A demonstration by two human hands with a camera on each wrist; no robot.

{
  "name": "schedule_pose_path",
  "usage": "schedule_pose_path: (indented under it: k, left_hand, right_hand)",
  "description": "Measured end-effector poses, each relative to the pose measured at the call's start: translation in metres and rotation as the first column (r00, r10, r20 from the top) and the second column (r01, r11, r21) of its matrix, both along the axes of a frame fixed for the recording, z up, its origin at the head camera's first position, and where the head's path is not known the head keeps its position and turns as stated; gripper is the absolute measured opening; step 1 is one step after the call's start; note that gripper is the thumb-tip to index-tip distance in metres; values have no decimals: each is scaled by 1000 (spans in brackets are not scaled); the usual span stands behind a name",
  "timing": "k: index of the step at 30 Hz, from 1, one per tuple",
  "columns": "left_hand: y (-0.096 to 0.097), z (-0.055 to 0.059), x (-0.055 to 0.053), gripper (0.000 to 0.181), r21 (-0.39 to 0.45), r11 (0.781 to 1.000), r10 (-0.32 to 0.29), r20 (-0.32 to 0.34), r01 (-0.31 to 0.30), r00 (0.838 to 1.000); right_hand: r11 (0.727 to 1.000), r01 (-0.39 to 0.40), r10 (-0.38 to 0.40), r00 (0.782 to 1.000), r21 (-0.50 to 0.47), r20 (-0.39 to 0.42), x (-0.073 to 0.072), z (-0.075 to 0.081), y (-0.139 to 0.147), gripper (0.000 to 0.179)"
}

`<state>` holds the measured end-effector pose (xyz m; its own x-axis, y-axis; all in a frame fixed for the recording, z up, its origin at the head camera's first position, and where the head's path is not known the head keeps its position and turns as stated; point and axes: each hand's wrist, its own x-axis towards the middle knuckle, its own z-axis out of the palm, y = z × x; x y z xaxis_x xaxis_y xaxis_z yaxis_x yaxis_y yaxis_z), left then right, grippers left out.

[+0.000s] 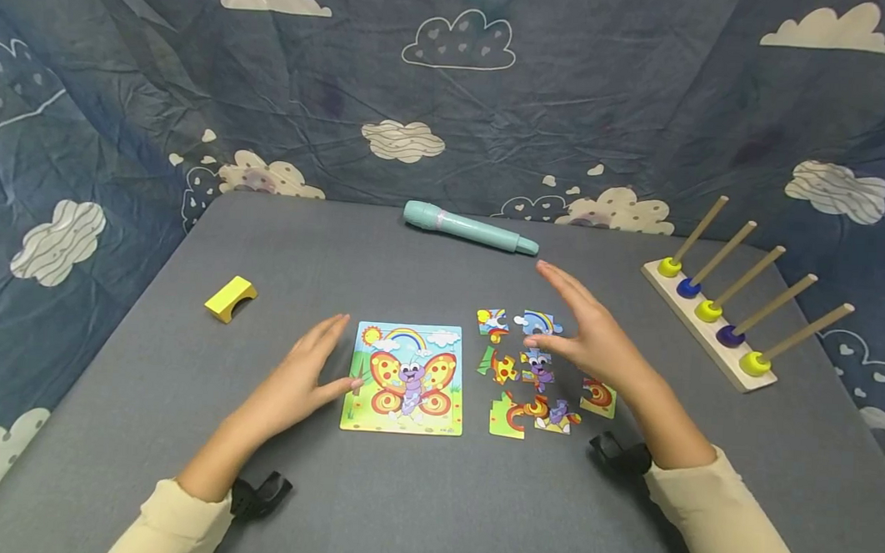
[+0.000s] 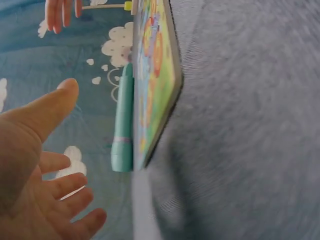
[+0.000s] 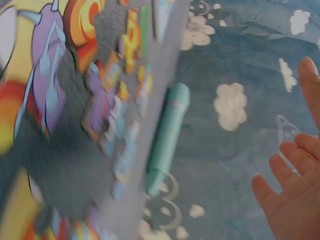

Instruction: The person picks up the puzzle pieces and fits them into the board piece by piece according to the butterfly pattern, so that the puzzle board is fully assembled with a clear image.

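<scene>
A square butterfly puzzle board [image 1: 404, 378] lies flat near the middle of the table. My left hand [image 1: 300, 378] is at its left edge, fingers extended and thumb over the rim in the head view; it holds nothing. To the right of the board, several loose jigsaw pieces [image 1: 508, 418] are spread in rough rows, with parts of a butterfly and a rainbow. My right hand [image 1: 597, 335] hovers over their right side, fingers straight and spread from the thumb, holding nothing. It partly covers the pieces beneath. In the left wrist view the left hand [image 2: 45, 185] is spread with a gap to the board.
A teal marker-shaped stick [image 1: 475, 230] lies at the back of the table. On the right stands a wooden peg base [image 1: 710, 328] with upright rods and yellow and blue beads. A yellow arched block [image 1: 231, 299] sits at the left. A cloud-patterned cloth hangs behind.
</scene>
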<state>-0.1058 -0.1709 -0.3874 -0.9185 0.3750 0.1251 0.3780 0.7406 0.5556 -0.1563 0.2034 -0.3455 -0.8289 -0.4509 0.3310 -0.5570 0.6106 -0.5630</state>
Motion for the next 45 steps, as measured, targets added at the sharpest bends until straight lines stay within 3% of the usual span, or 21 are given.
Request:
schedule_pose_path:
  k: [5,8,14,20,23,27,33,39,45]
  left_hand:
    - [-1,-12,-6,79,38,999,10,114,-14,993]
    - [-3,-19,-8,77,46,999,4,148,-11,989]
    - [-7,-31,-10,71,39,999,-22,111,18,994]
    - [-11,-37,-11,66,60,997,-48,91,43,995]
    - [-13,-40,-11,65,72,996,-56,81,50,995]
    - [-14,-42,-12,65,80,995,-59,73,53,996]
    - [-15,-43,-12,64,83,995,-58,80,51,995]
    - [-14,-43,-13,64,80,995,-60,72,54,996]
    - [-13,-44,-14,64,88,994,-64,51,60,997]
  right_hand:
    - [998,-4,11,992,-55,128,-18,-18,-15,84]
    - [998,-1,14,982,-70,190,-27,-29,-20,79]
    - [996,17,12,943,-84,332,-40,-48,-18,71]
    - [1000,23,-12,912,-22,409,-49,-66,-11,65]
    - [999,15,-33,913,46,408,-51,-70,-11,60]
    - [994,-10,-30,929,106,368,-51,-71,-13,54]
    - [993,-37,4,958,108,286,-50,-70,-16,48]
    - [991,-21,-12,969,130,248,-47,-65,-17,45]
    - [998,-19,8,985,66,171,-34,-46,-27,44]
